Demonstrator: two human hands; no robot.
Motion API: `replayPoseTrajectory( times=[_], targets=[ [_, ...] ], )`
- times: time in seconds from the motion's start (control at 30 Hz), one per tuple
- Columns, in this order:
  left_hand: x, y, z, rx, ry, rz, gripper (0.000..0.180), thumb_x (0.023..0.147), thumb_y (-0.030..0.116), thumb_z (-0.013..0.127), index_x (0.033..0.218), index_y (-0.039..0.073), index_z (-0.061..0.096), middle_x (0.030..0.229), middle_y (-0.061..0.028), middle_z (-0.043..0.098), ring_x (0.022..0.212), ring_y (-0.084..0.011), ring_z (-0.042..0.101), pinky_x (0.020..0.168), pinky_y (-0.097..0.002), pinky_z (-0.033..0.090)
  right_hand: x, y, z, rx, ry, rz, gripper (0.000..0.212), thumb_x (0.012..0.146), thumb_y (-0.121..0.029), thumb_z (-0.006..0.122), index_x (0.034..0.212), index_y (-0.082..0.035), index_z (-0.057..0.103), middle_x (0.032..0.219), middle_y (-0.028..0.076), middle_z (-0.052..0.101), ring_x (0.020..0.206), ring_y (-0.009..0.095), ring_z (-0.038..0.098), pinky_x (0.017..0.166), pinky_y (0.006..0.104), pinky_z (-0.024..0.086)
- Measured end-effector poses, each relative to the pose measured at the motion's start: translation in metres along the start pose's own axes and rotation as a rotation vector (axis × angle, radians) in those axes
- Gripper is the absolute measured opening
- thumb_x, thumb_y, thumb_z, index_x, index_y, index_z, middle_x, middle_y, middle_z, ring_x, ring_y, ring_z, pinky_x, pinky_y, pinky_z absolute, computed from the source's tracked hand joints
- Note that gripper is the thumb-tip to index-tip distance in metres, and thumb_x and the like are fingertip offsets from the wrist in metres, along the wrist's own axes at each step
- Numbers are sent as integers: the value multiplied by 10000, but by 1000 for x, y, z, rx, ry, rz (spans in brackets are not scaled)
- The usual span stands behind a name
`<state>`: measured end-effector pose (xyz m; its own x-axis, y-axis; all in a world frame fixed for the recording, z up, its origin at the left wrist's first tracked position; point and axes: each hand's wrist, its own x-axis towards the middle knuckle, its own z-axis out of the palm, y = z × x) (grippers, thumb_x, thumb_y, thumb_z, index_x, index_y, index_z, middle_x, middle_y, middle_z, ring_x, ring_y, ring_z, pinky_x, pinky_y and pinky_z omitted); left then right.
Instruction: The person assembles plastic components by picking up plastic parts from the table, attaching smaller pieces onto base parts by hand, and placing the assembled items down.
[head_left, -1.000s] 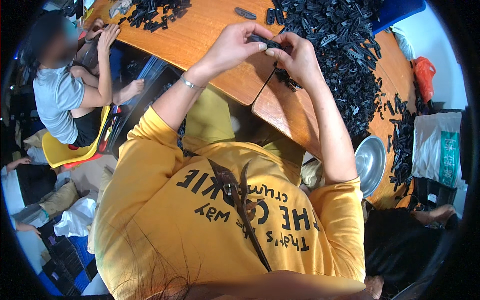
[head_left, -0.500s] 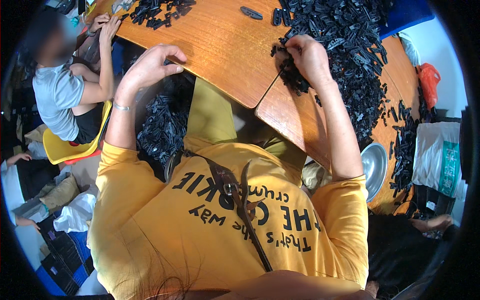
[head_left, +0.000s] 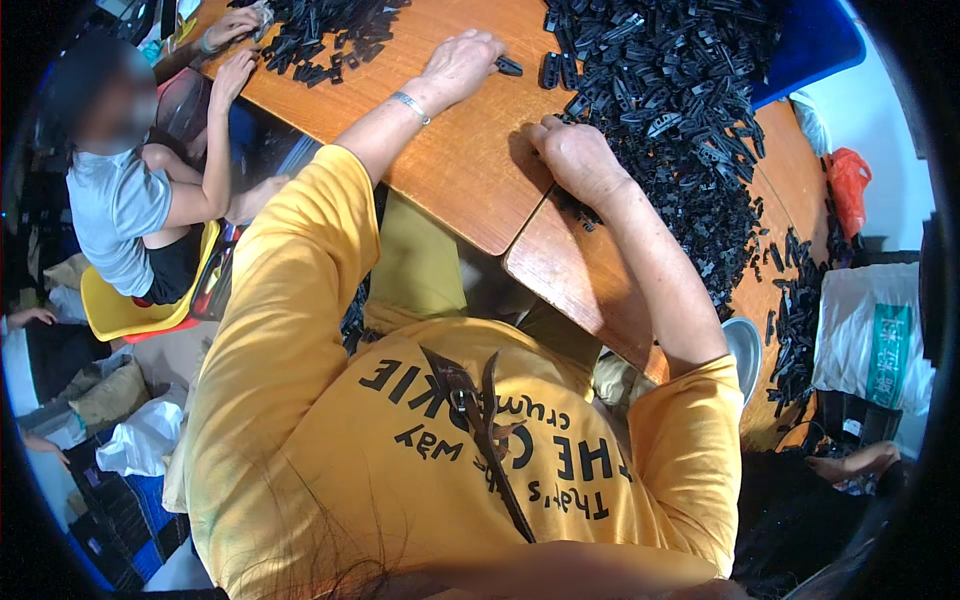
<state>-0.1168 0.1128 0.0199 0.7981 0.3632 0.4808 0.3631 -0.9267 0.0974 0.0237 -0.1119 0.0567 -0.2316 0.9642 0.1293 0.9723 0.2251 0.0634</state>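
My left hand [head_left: 462, 66] reaches over the wooden table, fingers curled, with their tips on one end of a long, rounded black plastic piece [head_left: 510, 67]. The thumb's grip is mostly hidden. My right hand [head_left: 580, 160] is closed in a pinch over the table, at the near left edge of a heap of small black parts [head_left: 715, 225]. Whatever lies between its fingertips is too small or hidden to make out. Two more black plastic pieces [head_left: 559, 71] lie side by side between my hands and a large pile of similar pieces [head_left: 660, 70].
A blue bin [head_left: 815, 55] stands at the far right, with a metal bowl [head_left: 742, 355] near my right elbow. Another person [head_left: 120, 200] sits at the left, hands by a smaller pile of black pieces [head_left: 330, 40]. A table seam [head_left: 530, 215] runs near my right hand.
My left hand has moved from the near table edge forward and right to the lone black piece. My right hand has drawn left, away from the small parts.
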Motion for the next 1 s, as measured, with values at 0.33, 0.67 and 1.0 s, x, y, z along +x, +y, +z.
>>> replayPoseTrajectory(
  times=[0.33, 0.67, 1.0],
  targets=[
    [-30, 17, -15, -1557, -188, -699, 235, 1021, 280, 716, 1095, 59, 683, 1031, -101, 766, 768, -119, 705, 700, -260, 592, -15, -16, -8, 835, 177, 484, 248, 848, -151, 848, 901, -12, 649, 807, 170, 701, 735, 304, 707, 668, 399, 550],
    [-52, 78, -55, -2024, -187, -587, 270, 1043, 240, 682, 1244, 64, 641, 1137, -98, 755, 997, -178, 734, 881, -311, 596, -13, -41, -46, 1013, 709, 521, 147, 907, -53, 813, 953, 15, 690, 836, 85, 715, 714, 114, 694, 647, 272, 561],
    [-51, 100, -68, -1944, -155, -470, 460, 1005, 97, 710, 1441, 87, 565, 1241, -29, 699, 1077, -121, 683, 897, -267, 578, -3, -49, -43, 936, 1015, 397, 108, 879, 50, 778, 925, 12, 688, 887, 73, 670, 706, 121, 692, 622, 263, 569]
  ],
)
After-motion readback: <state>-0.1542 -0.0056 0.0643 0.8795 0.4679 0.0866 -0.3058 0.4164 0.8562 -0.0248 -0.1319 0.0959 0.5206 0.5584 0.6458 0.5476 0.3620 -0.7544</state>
